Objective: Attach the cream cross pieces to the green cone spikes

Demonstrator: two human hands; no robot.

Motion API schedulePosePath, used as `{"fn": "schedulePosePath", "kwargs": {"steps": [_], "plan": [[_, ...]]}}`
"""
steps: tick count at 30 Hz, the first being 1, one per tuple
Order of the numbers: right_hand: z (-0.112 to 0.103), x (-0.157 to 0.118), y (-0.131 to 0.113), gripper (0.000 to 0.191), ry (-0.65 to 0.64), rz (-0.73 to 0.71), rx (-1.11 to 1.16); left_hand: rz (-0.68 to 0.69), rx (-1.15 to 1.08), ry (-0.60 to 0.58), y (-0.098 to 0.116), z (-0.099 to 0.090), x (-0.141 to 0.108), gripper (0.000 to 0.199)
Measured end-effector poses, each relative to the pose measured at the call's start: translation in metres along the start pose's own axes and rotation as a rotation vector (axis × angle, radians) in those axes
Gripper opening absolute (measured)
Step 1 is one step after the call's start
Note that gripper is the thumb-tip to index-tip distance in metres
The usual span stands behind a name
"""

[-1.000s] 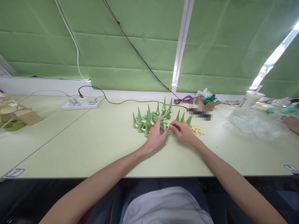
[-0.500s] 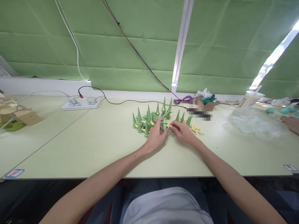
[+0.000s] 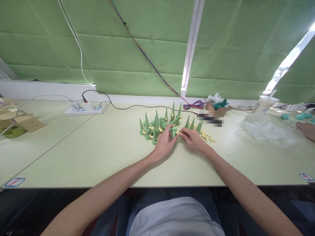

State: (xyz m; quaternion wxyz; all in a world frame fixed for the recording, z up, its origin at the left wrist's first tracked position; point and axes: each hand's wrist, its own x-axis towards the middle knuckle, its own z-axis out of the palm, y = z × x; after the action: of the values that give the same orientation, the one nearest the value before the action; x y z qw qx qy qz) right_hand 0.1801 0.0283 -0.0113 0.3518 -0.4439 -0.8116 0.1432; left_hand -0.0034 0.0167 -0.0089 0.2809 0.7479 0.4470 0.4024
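My left hand is closed on a green cone-shaped piece, its wide end up and its point down. My right hand pinches a small yellow piece at the side of that cone. Several upright green cones with yellow bits on them stand behind and left of my left hand. More green cones stand just behind my right hand. A loose pile of small yellow pieces lies to the right of my right hand.
A white power strip lies at the back left, near cardboard. Behind on the right are an opened box, a pixelated dark object, a plastic bag and a cup. Another person's hand rests at the right edge.
The small yellow piece sits slightly closer to the cone in my left hand. Both hands have otherwise kept nearly the same place.
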Motion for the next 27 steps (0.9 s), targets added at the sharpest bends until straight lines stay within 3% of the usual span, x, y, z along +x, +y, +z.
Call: {"fn": "schedulePosePath", "kwargs": {"steps": [27], "plan": [[0.0004, 0.0012, -0.0001, 0.024, -0.001, 0.030, -0.028, -0.023, -0.017, 0.001, 0.0009, 0.0012, -0.0003, 0.047]]}}
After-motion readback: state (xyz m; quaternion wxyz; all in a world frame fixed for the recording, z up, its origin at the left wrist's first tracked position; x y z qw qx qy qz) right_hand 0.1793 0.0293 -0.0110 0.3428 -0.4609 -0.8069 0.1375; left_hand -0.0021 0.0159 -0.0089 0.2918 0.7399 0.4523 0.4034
